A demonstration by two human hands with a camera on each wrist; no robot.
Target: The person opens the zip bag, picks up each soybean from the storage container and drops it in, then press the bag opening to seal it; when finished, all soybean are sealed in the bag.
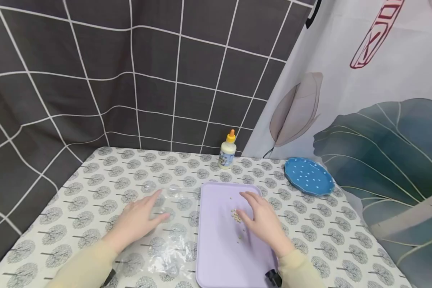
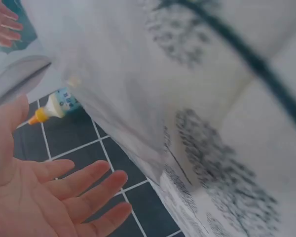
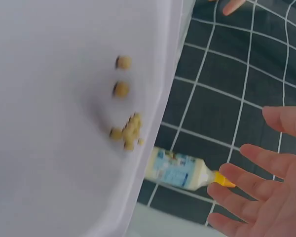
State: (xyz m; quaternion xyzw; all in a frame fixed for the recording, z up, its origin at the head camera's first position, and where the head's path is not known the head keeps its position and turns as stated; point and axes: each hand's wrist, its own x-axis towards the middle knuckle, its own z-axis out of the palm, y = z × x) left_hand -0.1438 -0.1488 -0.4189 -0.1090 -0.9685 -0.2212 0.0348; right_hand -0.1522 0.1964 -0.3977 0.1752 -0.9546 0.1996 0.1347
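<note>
The left hand (image 1: 138, 219), fingers extended, is over transparent, wrinkled plastic film (image 1: 173, 252). The right hand (image 1: 263, 220), fingers also extended, is near small beige pellets (image 1: 237, 218) on a lilac rectangular tray (image 1: 217, 256).

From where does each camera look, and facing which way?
Head: worn on the head, facing forward and down at the purple tray; left hand, right hand, sleeves show.
Left wrist: worn there, facing the tree-print cloth; both hands partly show.
Right wrist: worn there, facing the tray's pale pieces; both hands partly show.
Both wrist views share the bottle.
</note>
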